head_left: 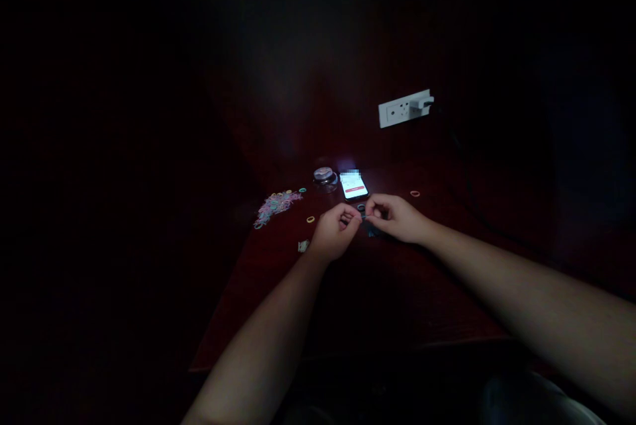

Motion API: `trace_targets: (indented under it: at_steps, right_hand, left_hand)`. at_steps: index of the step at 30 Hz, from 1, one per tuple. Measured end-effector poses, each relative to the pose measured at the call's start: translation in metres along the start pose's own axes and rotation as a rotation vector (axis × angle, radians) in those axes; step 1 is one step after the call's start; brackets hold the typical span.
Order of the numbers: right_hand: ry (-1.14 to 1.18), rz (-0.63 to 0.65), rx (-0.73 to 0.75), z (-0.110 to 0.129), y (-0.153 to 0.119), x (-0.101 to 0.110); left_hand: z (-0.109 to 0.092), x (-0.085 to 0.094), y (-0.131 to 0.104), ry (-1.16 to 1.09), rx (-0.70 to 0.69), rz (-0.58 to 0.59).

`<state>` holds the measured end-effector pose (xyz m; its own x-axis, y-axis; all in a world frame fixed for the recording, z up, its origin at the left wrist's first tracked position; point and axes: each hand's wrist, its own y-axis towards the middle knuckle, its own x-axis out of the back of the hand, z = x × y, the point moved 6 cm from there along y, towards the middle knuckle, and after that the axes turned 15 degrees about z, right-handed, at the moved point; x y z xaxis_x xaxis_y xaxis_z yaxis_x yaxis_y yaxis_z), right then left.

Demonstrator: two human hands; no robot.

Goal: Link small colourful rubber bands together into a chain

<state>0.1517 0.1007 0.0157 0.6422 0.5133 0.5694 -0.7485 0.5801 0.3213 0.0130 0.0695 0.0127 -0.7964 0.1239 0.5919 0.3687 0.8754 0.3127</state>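
Observation:
My left hand (338, 230) and my right hand (395, 216) meet low over the dark red table, thumbs and fingertips pinched. Stretched between the fingertips is a small blue hair tie (364, 216), mostly hidden by the fingers. A grey-blue hair tie (361, 207) lies just beyond them. Under my right hand shows part of a dark blue bunch (372, 233), too dim to make out. Left of my left hand are a pale yellowish bunch of hair ties (303, 246) and a single yellow hair tie (311, 220).
A heap of multicoloured hair ties (275, 208) lies at the table's left edge. Behind my hands stand a round clear jar (325, 180) and a lit phone (354, 185). An orange hair tie (415, 194) lies right. A charger (421, 103) sits in the wall socket (392, 112), its cable trailing right.

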Motion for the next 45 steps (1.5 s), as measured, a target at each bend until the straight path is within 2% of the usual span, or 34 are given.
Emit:
trace_targets:
  at_steps: [12,25,45]
  right_hand:
    - [-0.026,0.024,-0.003,-0.0002,-0.0002,-0.0015]
    - [-0.088,-0.04,0.025,0.0064,-0.0012,0.0047]
    - [-0.005,-0.027,0.0,0.0015,-0.0012,0.0024]
  left_hand:
    - [-0.0013,0.0001,0.0001,0.023,-0.033,-0.012]
    - [-0.0034,0.0013,-0.0005,0.052,-0.029,-0.009]
    - [0.0016,0.0067,-0.0001,0.06,0.007,-0.054]
